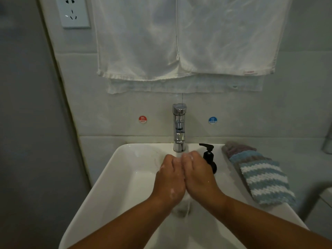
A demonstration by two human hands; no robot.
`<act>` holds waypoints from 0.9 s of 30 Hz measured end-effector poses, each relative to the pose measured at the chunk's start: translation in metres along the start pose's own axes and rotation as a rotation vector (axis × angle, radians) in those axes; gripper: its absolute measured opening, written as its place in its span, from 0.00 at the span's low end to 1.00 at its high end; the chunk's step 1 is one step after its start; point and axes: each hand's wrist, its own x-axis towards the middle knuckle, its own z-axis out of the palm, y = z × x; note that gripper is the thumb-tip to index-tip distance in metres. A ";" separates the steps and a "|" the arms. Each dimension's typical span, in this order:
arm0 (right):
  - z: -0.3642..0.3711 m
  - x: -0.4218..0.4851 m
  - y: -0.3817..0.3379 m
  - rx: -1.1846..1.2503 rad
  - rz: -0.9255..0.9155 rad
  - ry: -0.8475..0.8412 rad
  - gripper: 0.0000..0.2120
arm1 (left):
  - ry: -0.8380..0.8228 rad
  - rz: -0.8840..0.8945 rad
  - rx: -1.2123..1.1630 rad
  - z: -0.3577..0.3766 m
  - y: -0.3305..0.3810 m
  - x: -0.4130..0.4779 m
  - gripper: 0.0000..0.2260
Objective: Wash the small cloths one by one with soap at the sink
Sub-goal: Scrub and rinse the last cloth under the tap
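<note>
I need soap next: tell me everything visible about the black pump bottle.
The black pump bottle is small, looks like plastic, with a rounded body, narrow neck and a pump head whose spout points left. It stands upright on the back rim of the white sink, right of the chrome faucet, left of the striped cloths. The right hand hides its lower left; whether they touch cannot be told.

left hand (170, 177) and right hand (199, 175) together in sink (125, 177) below tap (179, 126), soap bottle (209, 157) then cloths (260, 177) to their right
</note>
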 end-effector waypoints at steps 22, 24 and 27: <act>-0.002 -0.009 0.008 0.013 0.080 -0.019 0.14 | -0.093 -0.024 -0.104 0.005 -0.002 -0.021 0.14; 0.000 -0.011 0.015 0.040 0.186 -0.085 0.15 | -0.112 -0.009 -0.095 0.006 -0.004 -0.023 0.15; 0.004 -0.032 0.010 -0.041 0.053 -0.180 0.15 | 0.028 -0.072 -0.077 -0.001 -0.009 -0.008 0.14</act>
